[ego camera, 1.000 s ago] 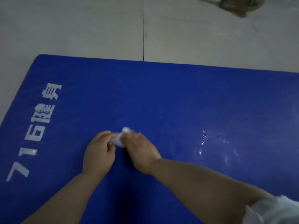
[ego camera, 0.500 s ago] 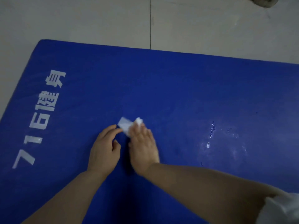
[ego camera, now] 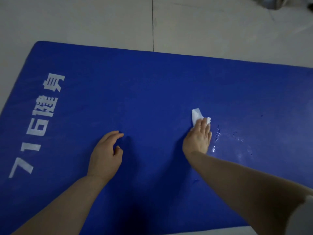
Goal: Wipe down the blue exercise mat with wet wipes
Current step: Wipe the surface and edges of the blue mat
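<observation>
The blue exercise mat (ego camera: 152, 85) lies flat on the floor, with white printed characters along its left end. My right hand (ego camera: 199, 138) presses a white wet wipe (ego camera: 196, 116) flat onto the mat with straight fingers; part of the wipe sticks out beyond the fingertips. My left hand (ego camera: 105, 155) rests on the mat to the left, fingers loosely curved and holding nothing. Wet streaks and droplets (ego camera: 218, 133) glisten just right of my right hand.
Pale floor tiles (ego camera: 101, 19) with a dark grout line surround the mat beyond its far edge. A grey metallic object (ego camera: 272, 1) sits at the top right corner. A white sleeve edge (ego camera: 304, 216) shows at the lower right.
My right hand has slid the wipe to the right across the mat, away from my left hand. The left hand has let go of the wipe and stays on the mat.
</observation>
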`<state>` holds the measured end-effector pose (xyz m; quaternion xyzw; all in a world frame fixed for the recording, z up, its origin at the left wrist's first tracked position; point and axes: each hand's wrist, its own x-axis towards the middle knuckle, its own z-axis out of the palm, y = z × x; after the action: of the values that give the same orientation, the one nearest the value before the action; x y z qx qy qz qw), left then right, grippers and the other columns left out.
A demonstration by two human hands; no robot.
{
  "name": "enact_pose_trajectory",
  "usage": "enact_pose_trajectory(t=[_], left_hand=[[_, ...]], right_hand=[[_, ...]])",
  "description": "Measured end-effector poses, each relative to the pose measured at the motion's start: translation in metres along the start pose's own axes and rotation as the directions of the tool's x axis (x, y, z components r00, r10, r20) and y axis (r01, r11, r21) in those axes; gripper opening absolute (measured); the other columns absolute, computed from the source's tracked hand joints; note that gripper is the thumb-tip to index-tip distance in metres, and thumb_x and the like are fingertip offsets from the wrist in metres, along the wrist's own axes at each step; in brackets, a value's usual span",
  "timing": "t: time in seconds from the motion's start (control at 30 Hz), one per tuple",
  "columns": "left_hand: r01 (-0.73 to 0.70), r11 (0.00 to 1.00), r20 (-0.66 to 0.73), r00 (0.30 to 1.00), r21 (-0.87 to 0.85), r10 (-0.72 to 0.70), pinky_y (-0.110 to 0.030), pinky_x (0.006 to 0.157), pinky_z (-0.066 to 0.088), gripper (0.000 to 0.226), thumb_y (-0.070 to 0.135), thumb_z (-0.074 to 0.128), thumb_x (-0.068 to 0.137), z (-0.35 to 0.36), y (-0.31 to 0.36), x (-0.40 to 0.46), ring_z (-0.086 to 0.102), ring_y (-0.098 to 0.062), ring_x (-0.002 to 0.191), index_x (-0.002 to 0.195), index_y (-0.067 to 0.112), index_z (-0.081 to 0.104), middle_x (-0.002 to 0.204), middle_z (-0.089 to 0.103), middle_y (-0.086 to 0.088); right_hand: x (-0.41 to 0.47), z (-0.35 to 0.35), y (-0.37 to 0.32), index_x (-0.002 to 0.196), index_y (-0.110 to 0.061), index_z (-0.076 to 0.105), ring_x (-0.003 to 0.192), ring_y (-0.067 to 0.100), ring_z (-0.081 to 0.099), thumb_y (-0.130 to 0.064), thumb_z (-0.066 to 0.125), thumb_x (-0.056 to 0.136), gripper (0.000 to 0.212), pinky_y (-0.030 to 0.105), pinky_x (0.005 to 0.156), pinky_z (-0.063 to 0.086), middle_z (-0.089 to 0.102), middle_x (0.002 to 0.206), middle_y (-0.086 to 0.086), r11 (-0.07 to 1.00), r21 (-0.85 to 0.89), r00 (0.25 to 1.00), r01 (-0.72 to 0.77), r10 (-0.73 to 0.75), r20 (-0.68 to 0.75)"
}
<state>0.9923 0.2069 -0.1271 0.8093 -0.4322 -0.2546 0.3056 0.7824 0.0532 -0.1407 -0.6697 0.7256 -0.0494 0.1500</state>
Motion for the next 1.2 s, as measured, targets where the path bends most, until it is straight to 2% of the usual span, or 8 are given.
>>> enact_pose_trajectory(t=[0.13, 0.33, 0.57, 0.73, 0.9, 1.07, 1.13, 1.2], left_hand=[[-0.003, 1.0, -0.007, 1.0, 0.018, 0.003, -0.018, 0.099, 0.028, 0.043, 0.002, 0.048, 0.09, 0.001, -0.001, 0.0, 0.04, -0.007, 0.127, 0.13, 0.018, 0.055, 0.14, 0.046, 0.009], [-0.006, 0.999, -0.023, 1.0, 0.046, 0.007, -0.02, 0.099, 0.03, 0.043, 0.0, 0.051, 0.088, 0.003, 0.001, 0.001, 0.043, -0.011, 0.126, 0.128, 0.014, 0.056, 0.138, 0.049, 0.004], [-0.022, 0.999, -0.004, 1.0, 0.049, 0.022, -0.025, 0.101, 0.033, 0.042, 0.0, 0.048, 0.091, 0.004, -0.003, -0.004, 0.039, -0.011, 0.13, 0.129, 0.015, 0.055, 0.141, 0.044, 0.008], [-0.029, 0.996, 0.005, 1.0, 0.079, 0.028, -0.038, 0.106, 0.036, 0.038, 0.005, 0.049, 0.092, 0.012, -0.009, -0.009, 0.033, -0.023, 0.137, 0.129, 0.012, 0.055, 0.144, 0.042, 0.006], [-0.051, 0.999, -0.12, 0.991, 0.011, 0.052, -0.029, 0.107, 0.029, 0.033, 0.003, 0.044, 0.093, 0.016, -0.005, -0.006, 0.044, -0.023, 0.128, 0.124, 0.005, 0.059, 0.134, 0.053, -0.006], [0.043, 0.983, -0.255, 0.963, -0.18, -0.089, -0.027, 0.1, 0.036, 0.035, 0.013, 0.039, 0.094, 0.019, 0.012, 0.001, 0.052, -0.022, 0.117, 0.119, 0.006, 0.062, 0.125, 0.06, -0.009], [0.051, 0.982, -0.248, 0.964, -0.184, -0.097, -0.029, 0.1, 0.037, 0.033, 0.008, 0.04, 0.095, 0.019, 0.012, 0.002, 0.052, -0.023, 0.117, 0.12, 0.006, 0.061, 0.125, 0.059, -0.008], [0.051, 0.982, -0.227, 0.969, -0.18, -0.092, -0.028, 0.1, 0.036, 0.032, 0.006, 0.041, 0.095, 0.019, 0.01, 0.0, 0.051, -0.021, 0.118, 0.121, 0.006, 0.06, 0.126, 0.058, -0.006]], right_hand=[[-0.047, 0.024, -0.037, 0.151, -0.012, 0.01, 0.147, 0.021, 0.002, -0.009, 0.029, 0.098, 0.056, 0.034, 0.117, 0.004, -0.003, 0.16, 0.007, 0.945, -0.059, 0.947, 0.322, -0.321, 0.026], [-0.103, 0.041, -0.062, 0.152, -0.014, -0.001, 0.145, 0.016, -0.016, -0.007, 0.038, 0.095, 0.07, 0.026, 0.108, -0.024, -0.024, 0.152, -0.006, 0.678, 0.089, 0.63, 0.73, -0.717, 0.299], [-0.039, 0.005, 0.006, 0.152, -0.011, 0.007, 0.147, 0.018, 0.003, -0.005, 0.026, 0.099, 0.056, 0.029, 0.116, -0.002, -0.005, 0.16, 0.005, 0.943, -0.056, 0.944, 0.328, -0.325, 0.059], [-0.038, -0.003, 0.022, 0.152, -0.012, 0.007, 0.147, 0.019, -0.004, -0.01, 0.022, 0.101, 0.053, 0.033, 0.119, -0.002, -0.006, 0.16, 0.0, 1.0, 0.0, 1.0, 0.021, -0.021, 0.023], [-0.11, 0.038, -0.042, 0.152, -0.012, 0.007, 0.147, 0.021, -0.004, -0.007, 0.03, 0.096, 0.061, 0.031, 0.116, -0.01, -0.004, 0.16, 0.005, 0.948, 0.056, 0.947, 0.314, -0.316, 0.048], [-0.157, 0.042, -0.05, 0.152, -0.014, -0.003, 0.146, 0.019, -0.013, -0.011, 0.039, 0.094, 0.072, 0.029, 0.109, -0.023, -0.013, 0.159, 0.003, 0.638, 0.116, 0.586, 0.762, -0.754, 0.297], [-0.144, 0.036, -0.036, 0.152, -0.012, 0.002, 0.147, 0.017, -0.008, -0.004, 0.037, 0.094, 0.069, 0.023, 0.109, -0.022, -0.014, 0.159, 0.001, 0.674, 0.112, 0.633, 0.731, -0.73, 0.258], [-0.126, 0.029, -0.018, 0.153, -0.011, 0.005, 0.147, 0.015, -0.005, 0.002, 0.034, 0.094, 0.067, 0.02, 0.108, -0.022, -0.014, 0.157, -0.002, 0.824, 0.083, 0.808, 0.561, -0.566, 0.165]])
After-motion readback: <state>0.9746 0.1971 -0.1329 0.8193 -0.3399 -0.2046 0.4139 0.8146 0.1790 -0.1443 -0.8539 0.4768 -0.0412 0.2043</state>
